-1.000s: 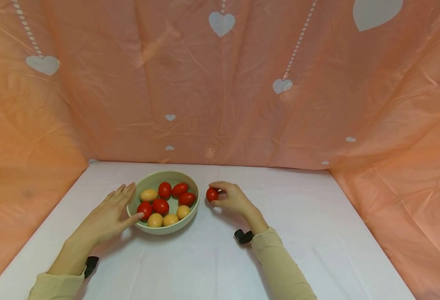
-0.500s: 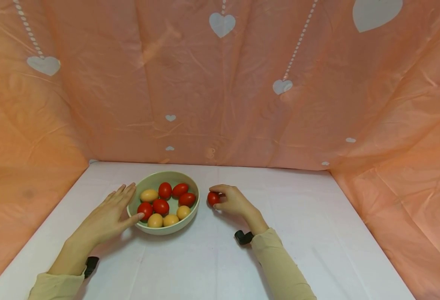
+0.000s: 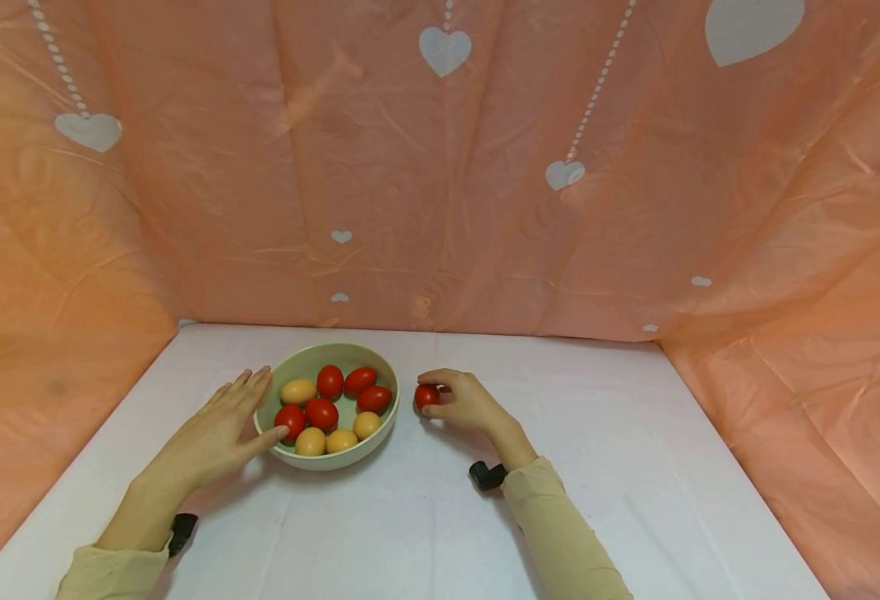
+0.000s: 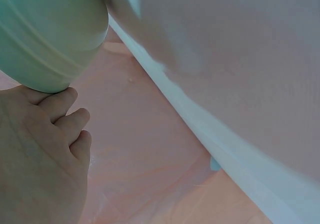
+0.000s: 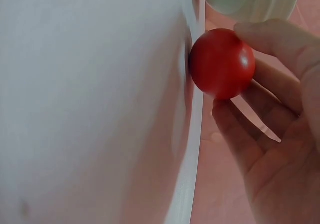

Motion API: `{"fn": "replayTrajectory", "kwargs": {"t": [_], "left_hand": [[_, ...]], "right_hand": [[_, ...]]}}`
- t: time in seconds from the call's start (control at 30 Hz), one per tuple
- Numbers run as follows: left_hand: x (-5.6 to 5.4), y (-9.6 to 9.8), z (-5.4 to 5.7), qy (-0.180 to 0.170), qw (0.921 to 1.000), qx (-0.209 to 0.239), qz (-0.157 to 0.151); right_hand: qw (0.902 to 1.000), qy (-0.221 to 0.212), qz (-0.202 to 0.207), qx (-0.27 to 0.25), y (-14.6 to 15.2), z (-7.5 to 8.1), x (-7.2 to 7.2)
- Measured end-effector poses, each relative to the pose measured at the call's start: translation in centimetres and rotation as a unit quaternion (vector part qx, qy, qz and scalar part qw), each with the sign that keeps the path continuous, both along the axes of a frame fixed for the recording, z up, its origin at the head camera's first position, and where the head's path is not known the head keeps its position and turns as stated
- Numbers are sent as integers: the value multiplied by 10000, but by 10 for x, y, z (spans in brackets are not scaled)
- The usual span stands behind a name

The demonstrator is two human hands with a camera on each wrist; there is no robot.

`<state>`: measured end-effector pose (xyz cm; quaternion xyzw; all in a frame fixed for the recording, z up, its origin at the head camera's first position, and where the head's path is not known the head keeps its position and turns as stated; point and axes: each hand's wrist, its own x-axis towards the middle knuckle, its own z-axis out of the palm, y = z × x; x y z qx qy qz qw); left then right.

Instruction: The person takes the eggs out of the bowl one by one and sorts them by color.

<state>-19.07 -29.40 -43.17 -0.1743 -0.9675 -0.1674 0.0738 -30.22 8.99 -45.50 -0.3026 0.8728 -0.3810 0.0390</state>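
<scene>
A pale green bowl (image 3: 301,362) on the table holds several smooth oval eggs, some red (image 3: 322,412) and some yellowish-tan (image 3: 341,440). My left hand (image 3: 215,433) lies against the bowl's left side. Its fingers are extended along the outer wall and its thumb reaches over the rim; the left wrist view shows fingertips touching the bowl (image 4: 50,39) from outside. To the right of the bowl, my right hand (image 3: 466,402) pinches a red egg (image 5: 222,64) between thumb and fingers. That egg appears to rest on the table, apart from the bowl.
A white cloth covers the table (image 3: 440,517). Behind it and along both sides hang orange-pink curtains (image 3: 440,208) with pale hearts. A black wrist camera (image 3: 487,475) sits on the right wrist and another (image 3: 182,532) on the left.
Since one second ago, my right hand and its red egg have shifted slightly right and nearer to me, then stayed almost still. The left hand and bowl have not visibly moved.
</scene>
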Motion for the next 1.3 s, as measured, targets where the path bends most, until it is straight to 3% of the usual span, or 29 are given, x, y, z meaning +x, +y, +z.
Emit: {"fn": "replayTrajectory", "kwargs": {"t": [0.83,1.07,1.3], "left_hand": [[1,1,-1,-29,10000,13,-12],[1,1,0,-28,10000,-10,-4],[1,0,0,16,10000,16,0]], "right_hand": [[9997,114,36,-212,2,0,2],[9979,614,-101,-153,-2,5,2],[9923,1140,-186,-449,-12,17,6]]}}
